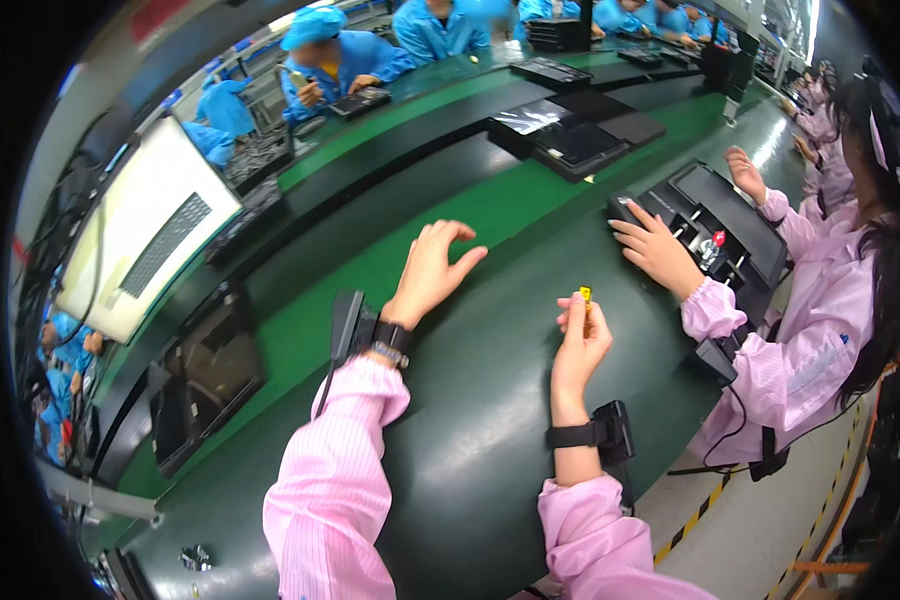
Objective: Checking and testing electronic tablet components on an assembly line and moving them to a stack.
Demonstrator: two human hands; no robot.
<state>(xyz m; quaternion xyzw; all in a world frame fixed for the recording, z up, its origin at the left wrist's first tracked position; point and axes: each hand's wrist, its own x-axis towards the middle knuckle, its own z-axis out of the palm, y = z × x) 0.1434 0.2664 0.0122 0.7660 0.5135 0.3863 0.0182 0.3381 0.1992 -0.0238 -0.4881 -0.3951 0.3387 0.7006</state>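
Work looks unfinished: small bright-yellow piece is pinched in the right hand above the smooth dark-green desk, not set down; the left hand, thumb spread wide, visibly holds nothing

Over the counter, the left hand is left of and slightly farther off than the right hand, whose grip holds a small piece. Right of both, a case lies before a co-worker. A screen stands at the left; nearer than it, a flat panel lies left of the left hand. Flat units lie beyond both hands, and people line the far side.
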